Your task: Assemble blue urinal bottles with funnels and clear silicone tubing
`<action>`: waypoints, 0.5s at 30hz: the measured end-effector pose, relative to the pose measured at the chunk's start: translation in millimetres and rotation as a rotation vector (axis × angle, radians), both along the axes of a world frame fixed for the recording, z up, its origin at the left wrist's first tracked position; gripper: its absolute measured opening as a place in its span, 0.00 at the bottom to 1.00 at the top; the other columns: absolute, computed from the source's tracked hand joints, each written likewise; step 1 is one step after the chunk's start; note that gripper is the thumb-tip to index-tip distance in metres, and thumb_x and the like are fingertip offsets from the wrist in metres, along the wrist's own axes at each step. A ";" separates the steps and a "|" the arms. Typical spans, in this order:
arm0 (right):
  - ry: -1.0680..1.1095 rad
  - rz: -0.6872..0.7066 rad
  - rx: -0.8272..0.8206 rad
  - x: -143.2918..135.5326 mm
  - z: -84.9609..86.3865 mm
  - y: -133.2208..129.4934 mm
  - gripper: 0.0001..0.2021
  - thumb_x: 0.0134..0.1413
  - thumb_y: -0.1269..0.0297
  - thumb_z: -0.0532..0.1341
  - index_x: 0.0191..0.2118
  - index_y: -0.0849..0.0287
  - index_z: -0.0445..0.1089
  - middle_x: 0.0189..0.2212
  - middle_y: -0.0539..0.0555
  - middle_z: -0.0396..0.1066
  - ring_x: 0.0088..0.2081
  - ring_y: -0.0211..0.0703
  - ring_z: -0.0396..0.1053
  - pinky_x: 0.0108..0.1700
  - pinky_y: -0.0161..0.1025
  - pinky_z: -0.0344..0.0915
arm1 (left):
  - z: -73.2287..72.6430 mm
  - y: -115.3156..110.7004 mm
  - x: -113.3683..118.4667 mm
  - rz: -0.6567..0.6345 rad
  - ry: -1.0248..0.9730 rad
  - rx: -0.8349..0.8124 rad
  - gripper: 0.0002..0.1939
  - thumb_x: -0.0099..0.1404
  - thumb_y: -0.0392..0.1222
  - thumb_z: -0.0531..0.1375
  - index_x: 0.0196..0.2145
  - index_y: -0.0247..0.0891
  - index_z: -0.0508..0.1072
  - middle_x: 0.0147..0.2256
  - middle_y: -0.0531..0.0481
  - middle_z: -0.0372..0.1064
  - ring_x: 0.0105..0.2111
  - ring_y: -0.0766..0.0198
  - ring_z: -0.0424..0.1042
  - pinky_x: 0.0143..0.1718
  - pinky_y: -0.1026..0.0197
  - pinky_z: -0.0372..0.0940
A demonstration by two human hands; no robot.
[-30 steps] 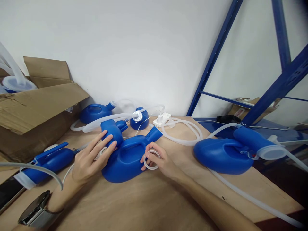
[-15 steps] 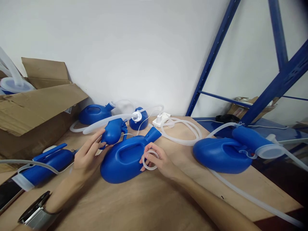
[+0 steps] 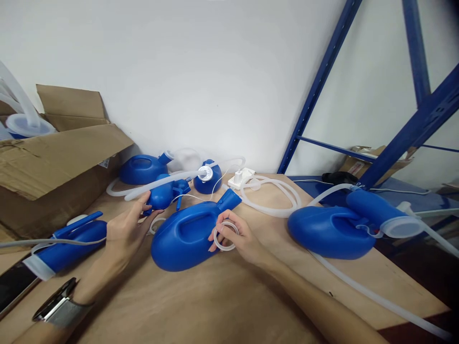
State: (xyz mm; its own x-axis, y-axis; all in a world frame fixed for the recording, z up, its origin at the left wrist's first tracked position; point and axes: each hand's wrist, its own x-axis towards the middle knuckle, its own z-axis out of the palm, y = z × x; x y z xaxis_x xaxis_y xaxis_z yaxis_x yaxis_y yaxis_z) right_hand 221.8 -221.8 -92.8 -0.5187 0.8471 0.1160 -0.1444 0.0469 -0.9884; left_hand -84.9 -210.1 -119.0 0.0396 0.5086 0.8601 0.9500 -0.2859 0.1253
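My left hand [image 3: 126,225], with a watch [image 3: 55,306] on the wrist, pinches the near end of a rounded blue plastic piece [image 3: 161,196] just behind the large bottle. My right hand [image 3: 236,235] is closed on a translucent white ring cap [image 3: 225,249], held upright in front of the bottle. Between my hands a blue portable urinal bottle [image 3: 179,253] lies on the table, its handle opening up and its neck towards the back right. A second white ring [image 3: 157,224] lies beside its left end, partly behind my left fingers.
More blue urinal bottles stand at the back left [image 3: 143,169], back middle [image 3: 208,186] and right [image 3: 322,234], with pale hoses. An open cardboard box [image 3: 64,157] is at left. Behind are a white power strip [image 3: 242,177] and a blue metal rack [image 3: 319,86].
My left hand has moved the rounded blue piece a little left and tilted it back. The white ring beside the bottle has come into sight. My right hand keeps its ring in nearly the same place.
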 end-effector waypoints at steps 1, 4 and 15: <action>0.016 0.006 0.013 -1.2 6.0 0.3 0.16 0.65 0.49 0.63 0.40 0.55 0.61 0.35 0.52 0.79 0.33 0.43 0.81 0.32 0.33 0.71 | 0.4 -0.1 0.7 -0.003 -0.006 0.018 0.22 0.74 0.51 0.58 0.61 0.42 0.69 0.38 0.43 0.83 0.34 0.51 0.83 0.30 0.55 0.74; 0.076 0.018 0.051 -9.9 29.3 7.2 0.17 0.64 0.48 0.63 0.43 0.54 0.59 0.42 0.54 0.78 0.39 0.46 0.81 0.35 0.36 0.74 | 1.5 -0.3 3.9 -0.032 -0.096 0.027 0.24 0.72 0.53 0.60 0.62 0.45 0.69 0.38 0.46 0.82 0.35 0.51 0.83 0.33 0.55 0.76; -0.533 -0.207 0.275 -77.9 66.3 92.4 0.26 0.57 0.41 0.66 0.52 0.56 0.72 0.46 0.58 0.71 0.47 0.50 0.71 0.48 0.44 0.72 | 3.1 -2.0 6.5 -0.173 0.014 0.193 0.33 0.70 0.41 0.65 0.69 0.53 0.61 0.51 0.46 0.80 0.36 0.54 0.84 0.38 0.54 0.79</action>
